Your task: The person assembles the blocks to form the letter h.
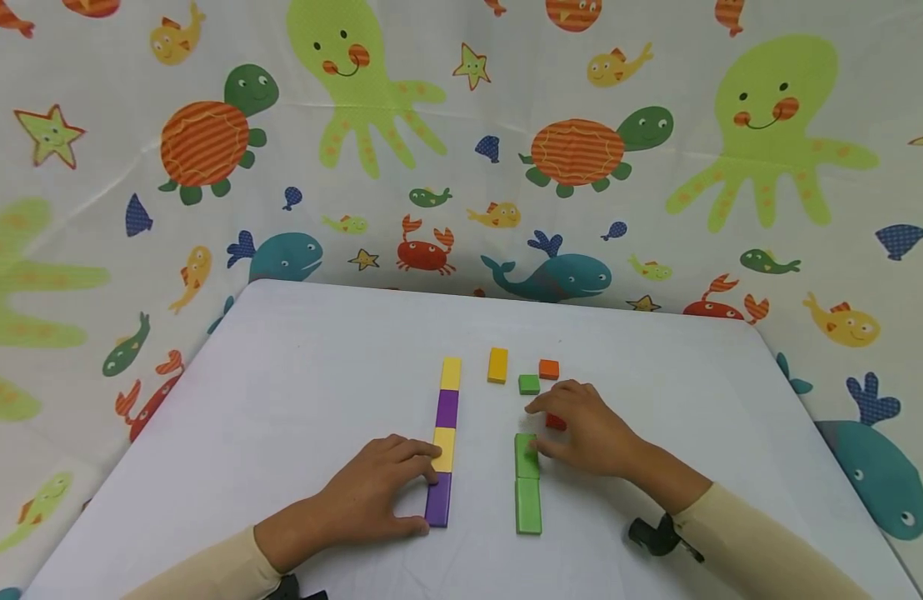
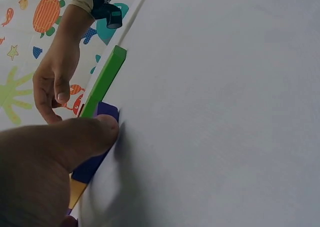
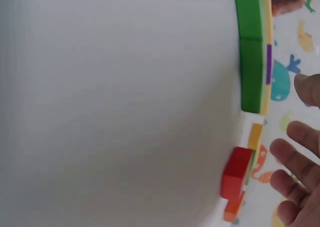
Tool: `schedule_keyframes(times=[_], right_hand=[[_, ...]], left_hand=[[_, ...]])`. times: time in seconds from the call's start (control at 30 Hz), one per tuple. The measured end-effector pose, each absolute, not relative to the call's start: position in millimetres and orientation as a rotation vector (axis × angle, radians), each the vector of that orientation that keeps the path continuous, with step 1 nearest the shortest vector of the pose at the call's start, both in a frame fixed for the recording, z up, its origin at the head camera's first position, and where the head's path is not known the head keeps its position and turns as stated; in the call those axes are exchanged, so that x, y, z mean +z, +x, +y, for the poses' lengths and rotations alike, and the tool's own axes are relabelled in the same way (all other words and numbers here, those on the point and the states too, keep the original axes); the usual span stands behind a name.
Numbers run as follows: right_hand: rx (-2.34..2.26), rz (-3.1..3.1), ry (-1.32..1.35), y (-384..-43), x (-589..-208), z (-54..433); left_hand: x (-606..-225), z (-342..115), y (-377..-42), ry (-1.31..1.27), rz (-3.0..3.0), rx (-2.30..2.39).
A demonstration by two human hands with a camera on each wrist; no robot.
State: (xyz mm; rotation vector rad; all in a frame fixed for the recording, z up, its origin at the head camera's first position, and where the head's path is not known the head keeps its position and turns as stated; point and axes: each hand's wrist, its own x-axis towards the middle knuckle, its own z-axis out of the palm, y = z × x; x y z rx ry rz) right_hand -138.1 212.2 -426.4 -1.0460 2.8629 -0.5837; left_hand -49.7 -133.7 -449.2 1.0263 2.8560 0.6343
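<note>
A straight row of alternating yellow and purple blocks stands left of the table's middle. My left hand (image 1: 371, 492) rests beside it, its fingertips at the nearer yellow block (image 1: 444, 450) and its thumb (image 2: 107, 129) against the end purple block (image 1: 438, 500). Two long green blocks lie end to end, a nearer one (image 1: 528, 506) and a farther one (image 1: 526, 455). My right hand (image 1: 589, 429) hovers with loosely bent, spread fingers and nothing between them. Its thumb overlaps the farther green block in the head view. Under the hand a red block (image 3: 236, 173) is partly hidden.
Behind my right hand are a small green block (image 1: 529, 384), an orange block (image 1: 549, 369) and a yellow-orange block (image 1: 497, 366). They lie on a white table (image 1: 319, 358). A sea-animal printed cloth (image 1: 446, 108) hangs behind the table.
</note>
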Motion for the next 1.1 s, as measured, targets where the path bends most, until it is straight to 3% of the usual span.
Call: schedule_keyframes(times=[0.53, 1.1], right_hand=[[-0.522, 2.953, -0.743, -193, -414, 173], [-0.399, 2.942, -0.622, -223, -421, 145]], left_hand=[[-453, -141, -54, 1.062, 2.855, 0.654], [-454, -145, -61, 1.068, 2.840, 0.643]])
